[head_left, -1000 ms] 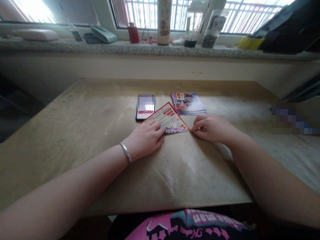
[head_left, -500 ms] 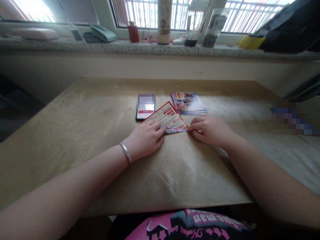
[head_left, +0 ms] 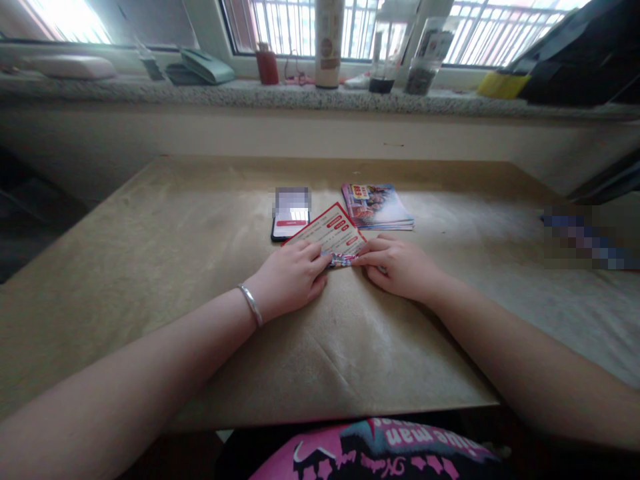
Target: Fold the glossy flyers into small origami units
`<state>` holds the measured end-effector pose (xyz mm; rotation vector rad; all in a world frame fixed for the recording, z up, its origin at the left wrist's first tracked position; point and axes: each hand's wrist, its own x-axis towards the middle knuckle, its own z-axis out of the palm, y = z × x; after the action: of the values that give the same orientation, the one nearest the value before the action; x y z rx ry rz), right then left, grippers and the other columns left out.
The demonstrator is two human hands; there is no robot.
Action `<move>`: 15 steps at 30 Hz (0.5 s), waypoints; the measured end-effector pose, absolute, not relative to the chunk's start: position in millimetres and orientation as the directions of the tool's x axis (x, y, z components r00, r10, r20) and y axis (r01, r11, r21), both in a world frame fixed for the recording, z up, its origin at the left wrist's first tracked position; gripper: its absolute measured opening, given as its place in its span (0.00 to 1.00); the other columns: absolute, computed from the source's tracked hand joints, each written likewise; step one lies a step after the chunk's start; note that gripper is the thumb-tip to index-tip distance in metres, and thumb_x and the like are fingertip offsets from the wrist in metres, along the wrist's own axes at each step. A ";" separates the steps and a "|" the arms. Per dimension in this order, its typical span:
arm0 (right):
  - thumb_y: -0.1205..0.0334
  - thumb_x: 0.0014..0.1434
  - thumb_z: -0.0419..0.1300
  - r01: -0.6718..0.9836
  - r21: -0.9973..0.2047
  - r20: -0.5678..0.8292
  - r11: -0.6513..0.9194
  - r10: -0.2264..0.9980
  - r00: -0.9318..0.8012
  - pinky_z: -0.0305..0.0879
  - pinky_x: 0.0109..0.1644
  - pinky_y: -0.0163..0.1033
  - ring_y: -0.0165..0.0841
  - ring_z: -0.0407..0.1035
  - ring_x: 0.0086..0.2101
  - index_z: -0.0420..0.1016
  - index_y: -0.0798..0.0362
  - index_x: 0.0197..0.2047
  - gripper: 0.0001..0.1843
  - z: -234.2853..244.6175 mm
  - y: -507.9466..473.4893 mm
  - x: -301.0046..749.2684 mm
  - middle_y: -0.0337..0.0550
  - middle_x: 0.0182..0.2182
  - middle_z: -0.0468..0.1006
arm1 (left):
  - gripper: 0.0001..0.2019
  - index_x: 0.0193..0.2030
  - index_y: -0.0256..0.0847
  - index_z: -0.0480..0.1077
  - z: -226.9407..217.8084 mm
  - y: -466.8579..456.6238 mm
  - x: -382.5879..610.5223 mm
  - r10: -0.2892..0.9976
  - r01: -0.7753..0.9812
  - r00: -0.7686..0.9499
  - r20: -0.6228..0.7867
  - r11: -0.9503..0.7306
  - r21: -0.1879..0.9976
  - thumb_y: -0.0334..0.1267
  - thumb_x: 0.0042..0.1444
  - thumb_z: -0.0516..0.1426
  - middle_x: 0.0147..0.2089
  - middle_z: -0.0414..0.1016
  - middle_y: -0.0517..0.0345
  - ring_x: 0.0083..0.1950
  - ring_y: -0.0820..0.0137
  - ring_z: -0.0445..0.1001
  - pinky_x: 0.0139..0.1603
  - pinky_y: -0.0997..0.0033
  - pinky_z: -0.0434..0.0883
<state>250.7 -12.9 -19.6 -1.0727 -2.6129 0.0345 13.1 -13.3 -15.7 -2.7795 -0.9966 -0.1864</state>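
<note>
A folded red-and-white leaflet (head_left: 327,235) lies on the brown paper-covered table (head_left: 175,240). My left hand (head_left: 290,277), with a silver bangle on the wrist, presses its fingertips on the leaflet's near left edge, fingers curled. My right hand (head_left: 397,263) lies over the leaflet's right corner, fingers together and pressing down along the fold. Both hands nearly touch over the near edge.
A phone (head_left: 291,215) lies just behind the leaflet. A stack of colourful leaflets (head_left: 376,207) sits to its right. The window sill (head_left: 300,97) holds a tall bottle (head_left: 329,43), a red cup, jars and a green case. A blurred item lies at the table's right edge.
My right hand has slid left along the leaflet's near edge, covering the right corner. The left hand has stayed in place.
</note>
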 end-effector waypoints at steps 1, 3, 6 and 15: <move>0.70 0.57 0.54 0.675 -0.147 0.282 0.723 0.685 -0.672 0.67 0.47 0.42 0.38 0.69 0.41 0.80 0.51 0.45 0.17 -20.0 -12.9 249.4 0.45 0.40 0.79 | 0.17 0.53 0.36 0.70 -15.7 -13.3 13.0 0.616 0.639 0.767 0.178 -0.758 -0.130 0.41 0.61 0.50 0.45 0.71 0.47 0.49 0.59 0.70 0.53 0.56 0.69; 0.70 0.57 0.54 0.664 -0.156 0.284 0.731 0.677 -0.679 0.67 0.48 0.42 0.38 0.69 0.42 0.80 0.50 0.45 0.17 -21.1 -13.1 246.8 0.45 0.41 0.79 | 0.17 0.53 0.36 0.70 -16.0 -13.1 12.6 0.614 0.637 0.769 0.178 -0.760 -0.131 0.41 0.61 0.50 0.45 0.71 0.46 0.49 0.59 0.70 0.53 0.56 0.69; 0.70 0.56 0.54 0.641 -0.161 0.291 0.751 0.656 -0.696 0.67 0.49 0.43 0.38 0.68 0.44 0.79 0.50 0.47 0.18 -23.2 -13.2 243.1 0.45 0.41 0.78 | 0.17 0.53 0.36 0.70 -16.5 -13.0 11.7 0.605 0.630 0.774 0.186 -0.765 -0.135 0.41 0.61 0.51 0.45 0.71 0.47 0.49 0.59 0.69 0.53 0.56 0.69; 0.69 0.57 0.54 0.633 -0.119 0.286 0.765 0.637 -0.716 0.65 0.50 0.43 0.38 0.68 0.44 0.80 0.48 0.45 0.18 -22.2 -10.9 243.0 0.45 0.42 0.78 | 0.19 0.55 0.35 0.68 -15.0 -13.0 8.5 0.593 0.612 0.790 0.157 -0.779 -0.140 0.42 0.62 0.51 0.46 0.71 0.46 0.49 0.58 0.69 0.54 0.56 0.68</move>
<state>243.0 -10.9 -22.2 -0.9818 -2.6515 0.0174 8.5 -13.0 -15.0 -2.7965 -0.9500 -0.1553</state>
